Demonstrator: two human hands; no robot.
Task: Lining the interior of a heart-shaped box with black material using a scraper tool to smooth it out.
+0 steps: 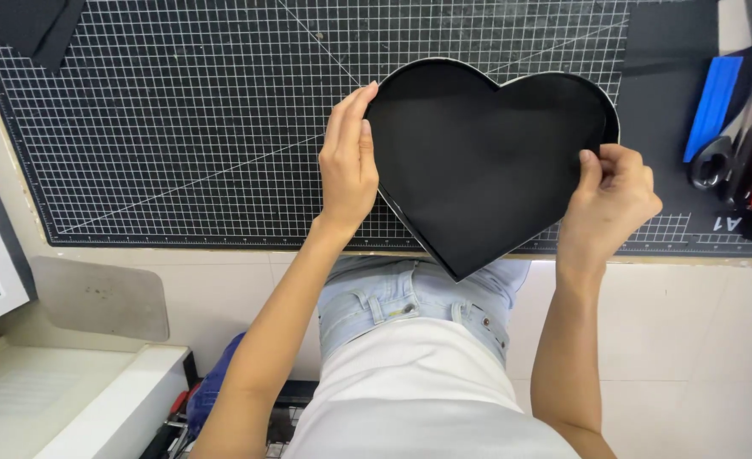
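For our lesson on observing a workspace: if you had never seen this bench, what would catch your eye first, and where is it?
First comes the big black heart-shaped box at the middle of the gridded cutting mat, its point hanging over the near edge. The left hand presses flat against its left side, while the right hand pinches its right rim. At the far right lie a blue tool and scissors.

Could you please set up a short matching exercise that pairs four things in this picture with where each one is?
Things:
1. black heart-shaped box
2. blue flat plastic tool
3. left hand
4. right hand

Places:
A. pinching the heart's right edge
B. far right of the black gridded cutting mat, beside black-handled scissors
C. flat against the heart's left edge
D. between both hands, its tip past the mat's near edge

Pairs: 1-D, 2-B, 3-C, 4-A
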